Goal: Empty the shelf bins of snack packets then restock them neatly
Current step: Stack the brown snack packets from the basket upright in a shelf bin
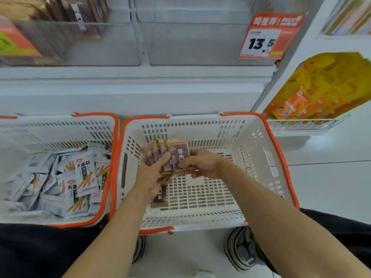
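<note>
My left hand (151,174) grips a fanned stack of several brown snack packets (160,152) above the right basket (259,157), a white one with an orange rim. My right hand (202,164) pinches the front brown packet (179,155) of that stack at its right edge. One more brown packet (160,197) lies flat on the basket floor under my left wrist. On the shelf above, a clear bin (192,43) stands with nothing visible inside. The clear bin on the left (66,37) holds upright brown packets.
The left basket (60,125) holds a heap of several white snack packets (80,177). An orange price tag (267,37) reading 13.5 hangs on the shelf. Yellow bags (321,87) stand in a wire rack at the right. My shoes (241,247) are below the basket.
</note>
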Motion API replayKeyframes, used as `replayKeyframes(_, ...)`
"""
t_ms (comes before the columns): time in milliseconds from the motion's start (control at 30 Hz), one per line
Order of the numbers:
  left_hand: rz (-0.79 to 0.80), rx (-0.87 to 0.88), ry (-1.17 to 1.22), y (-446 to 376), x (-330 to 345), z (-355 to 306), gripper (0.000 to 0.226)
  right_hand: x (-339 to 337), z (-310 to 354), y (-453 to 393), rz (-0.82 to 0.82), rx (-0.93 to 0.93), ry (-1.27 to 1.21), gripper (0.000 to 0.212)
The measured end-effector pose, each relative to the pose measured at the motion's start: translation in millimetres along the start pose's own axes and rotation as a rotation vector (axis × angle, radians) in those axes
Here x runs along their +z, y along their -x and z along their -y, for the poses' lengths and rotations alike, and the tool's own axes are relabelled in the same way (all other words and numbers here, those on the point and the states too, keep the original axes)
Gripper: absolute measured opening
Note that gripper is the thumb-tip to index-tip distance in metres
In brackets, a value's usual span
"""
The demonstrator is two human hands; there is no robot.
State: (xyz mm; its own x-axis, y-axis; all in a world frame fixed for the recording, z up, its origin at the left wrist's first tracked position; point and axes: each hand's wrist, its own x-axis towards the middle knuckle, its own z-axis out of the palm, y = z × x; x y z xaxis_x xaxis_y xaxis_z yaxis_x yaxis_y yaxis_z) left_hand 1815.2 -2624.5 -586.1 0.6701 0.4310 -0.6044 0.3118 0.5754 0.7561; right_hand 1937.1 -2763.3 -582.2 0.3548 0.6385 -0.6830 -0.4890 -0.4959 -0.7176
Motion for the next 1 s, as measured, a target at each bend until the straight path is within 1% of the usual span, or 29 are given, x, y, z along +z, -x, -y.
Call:
replayKeyframes(100,0.045,0.079,-0.048,7.1,-0.9,-12.8,0.064,16.8,13.3,8.7,0.027,-0.073,0.062,0.025)
replayKeyframes(200,0.086,0.143,-0.107,10.8,-2.7,-25.1,0.062,26.8,25.6,16.4,0.081,-0.146,0.025,0.027)
replayKeyframes(267,0.088,0.158,-0.128,10.3,-3.7,-33.3,0.063,31.9,35.3,21.4,0.132,-0.181,-0.052,0.031)
replayKeyframes(300,0.079,0.16,-0.144,12.4,-2.6,-39.0,0.067,34.2,39.4,23.0,0.166,-0.202,-0.103,0.034)
replayKeyframes(367,0.064,0.177,-0.21,14.6,-0.4,-50.7,0.088,38.6,47.9,24.3,0.208,-0.239,-0.197,0.035)
replayKeyframes(400,0.053,0.202,-0.265,15.7,0.9,-57.7,0.097,41.0,53.1,25.9,0.22,-0.244,-0.234,0.036)
replayKeyframes(433,0.052,0.241,-0.317,18.9,2.8,-65.8,0.098,42.6,57.7,25.4,0.225,-0.244,-0.262,0.041)
replayKeyframes(500,0.05,0.294,-0.451,27.6,7.7,-88.9,0.09,44.1,70.3,25.7,0.21,-0.257,-0.239,0.054)
replayKeyframes(533,0.038,0.302,-0.535,29.4,8.7,-100.8,0.093,45.4,78.0,27.5,0.201,-0.281,-0.2,0.054)
replayKeyframes(600,0.025,0.345,-0.709,33.5,7.2,-131.1,0.104,49.6,96.8,34.5,0.186,-0.356,-0.1,0.046)
replayKeyframes(667,0.085,0.388,-0.867,39.3,4.5,-161.5,0.097,56.3,117.7,44.1,0.197,-0.468,0.036,0.039)
replayKeyframes(700,0.131,0.413,-0.919,42.4,3.0,-176.1,0.086,58.9,128.3,47.4,0.205,-0.515,0.115,0.035)
replayKeyframes(767,0.192,0.451,-0.986,55.2,-1.4,-206.4,0.06,64.1,147.2,52.4,0.16,-0.561,0.192,0.032)
replayKeyframes(800,0.216,0.463,-1.003,63.0,-4.7,-220.7,0.058,68.1,155.4,53.8,0.123,-0.6,0.195,0.038)
replayKeyframes(867,0.271,0.508,-1.003,72.8,-15.5,-244.7,0.064,77.5,170.3,49.1,0.025,-0.687,0.231,0.061)
replayKeyframes(900,0.278,0.536,-1.019,74.3,-22.1,-254.0,0.065,82.8,177.5,46.1,-0.01,-0.73,0.255,0.069)
replayKeyframes(1000,0.277,0.673,-1.092,71.4,-37.1,-283.6,0.064,97.9,203.8,39.8,-0.122,-0.882,0.308,0.076)
